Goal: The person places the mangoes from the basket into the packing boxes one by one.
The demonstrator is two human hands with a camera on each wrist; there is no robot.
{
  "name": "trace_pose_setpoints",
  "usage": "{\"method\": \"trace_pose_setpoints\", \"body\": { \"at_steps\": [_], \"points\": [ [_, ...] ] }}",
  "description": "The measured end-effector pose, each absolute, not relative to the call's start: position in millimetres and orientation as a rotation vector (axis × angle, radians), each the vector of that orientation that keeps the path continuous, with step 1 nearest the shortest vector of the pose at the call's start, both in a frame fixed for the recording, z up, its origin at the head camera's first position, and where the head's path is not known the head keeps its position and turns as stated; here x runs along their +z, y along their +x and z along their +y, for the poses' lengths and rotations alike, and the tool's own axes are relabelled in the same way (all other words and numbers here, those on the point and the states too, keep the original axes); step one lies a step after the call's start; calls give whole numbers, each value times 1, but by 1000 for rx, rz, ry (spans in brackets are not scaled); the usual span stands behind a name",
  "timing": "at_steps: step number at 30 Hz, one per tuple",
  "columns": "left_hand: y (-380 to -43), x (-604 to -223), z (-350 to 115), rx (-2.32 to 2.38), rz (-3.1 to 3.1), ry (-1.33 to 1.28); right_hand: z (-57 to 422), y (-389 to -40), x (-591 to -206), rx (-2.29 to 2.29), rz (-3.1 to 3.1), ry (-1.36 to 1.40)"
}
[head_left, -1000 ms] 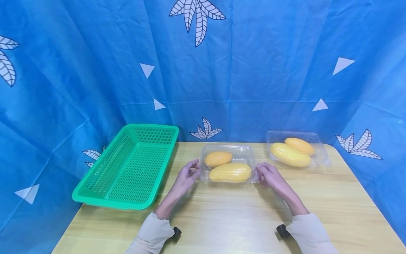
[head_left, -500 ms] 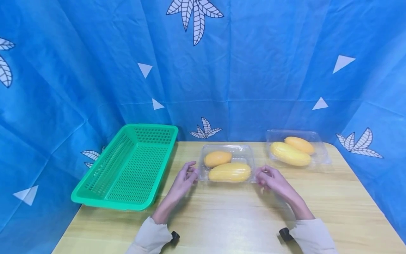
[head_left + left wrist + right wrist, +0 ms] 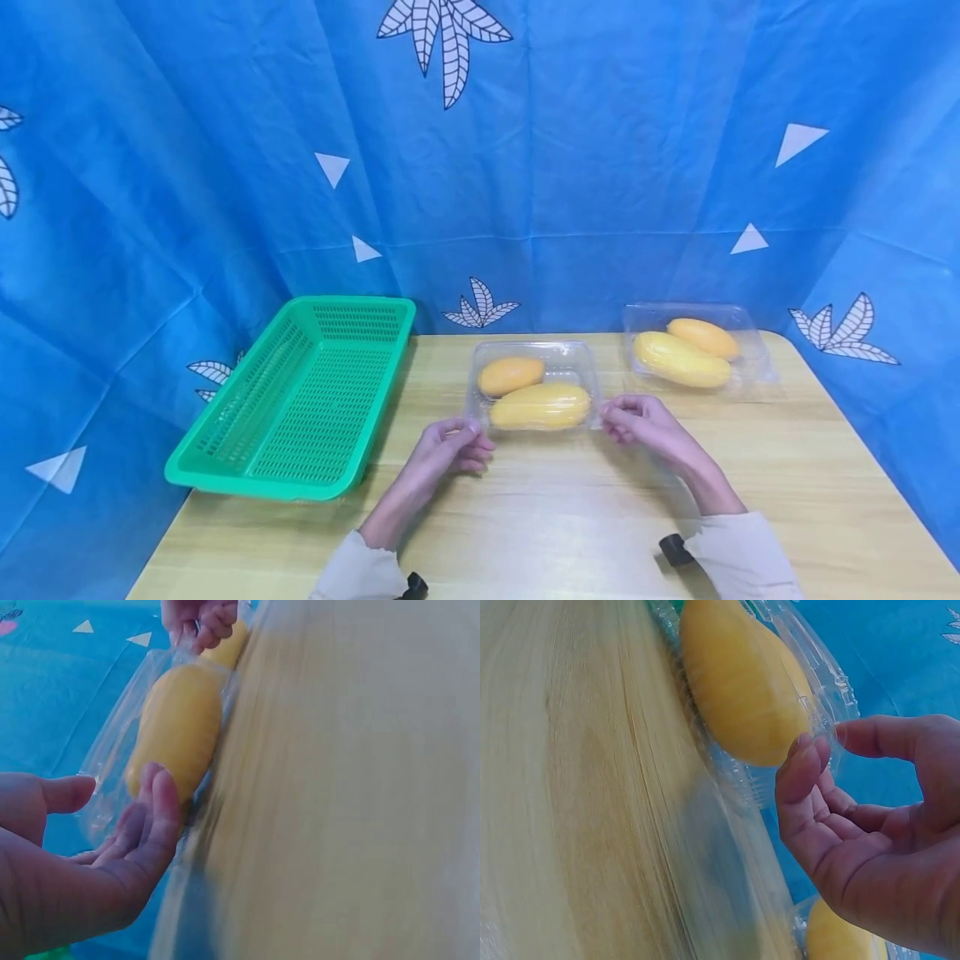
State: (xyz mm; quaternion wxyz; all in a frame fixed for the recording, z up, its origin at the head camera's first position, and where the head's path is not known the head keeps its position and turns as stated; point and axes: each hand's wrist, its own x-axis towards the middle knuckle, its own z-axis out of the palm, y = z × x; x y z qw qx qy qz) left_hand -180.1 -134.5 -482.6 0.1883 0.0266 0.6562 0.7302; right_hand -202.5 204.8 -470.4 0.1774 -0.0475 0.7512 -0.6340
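Note:
A clear plastic clamshell box (image 3: 567,360) stands on the table, holding an orange mango-like fruit (image 3: 512,377) and a longer yellow papaya-like fruit (image 3: 540,407). My right hand (image 3: 647,425) is at the box's front right corner. In the right wrist view its thumb and forefinger (image 3: 799,776) pinch the clear rim. My left hand (image 3: 444,454) is by the front left corner, thumb apart and fingers extended in front of the box. The left wrist view shows its fingertips (image 3: 161,787) near the yellow fruit's end; contact with the plastic is unclear.
An open green plastic basket (image 3: 386,375) stands at the left. Another clear box (image 3: 645,315), with one yellow and one orange fruit inside, lies at the back right. A blue patterned curtain (image 3: 600,167) hangs behind the wooden table (image 3: 555,517).
My left hand has come away from the box's left side and moved toward its front corner, fingers extending. My right hand drew back slightly, then returned to the right corner.

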Motion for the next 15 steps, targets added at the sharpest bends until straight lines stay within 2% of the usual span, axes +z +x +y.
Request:
{"method": "trace_pose_setpoints", "body": {
  "at_steps": [15],
  "points": [
    [-168, -490, -74, 2165, 1541, 77, 202, -203, -471, -1937, 1922, -104]
  ]
}}
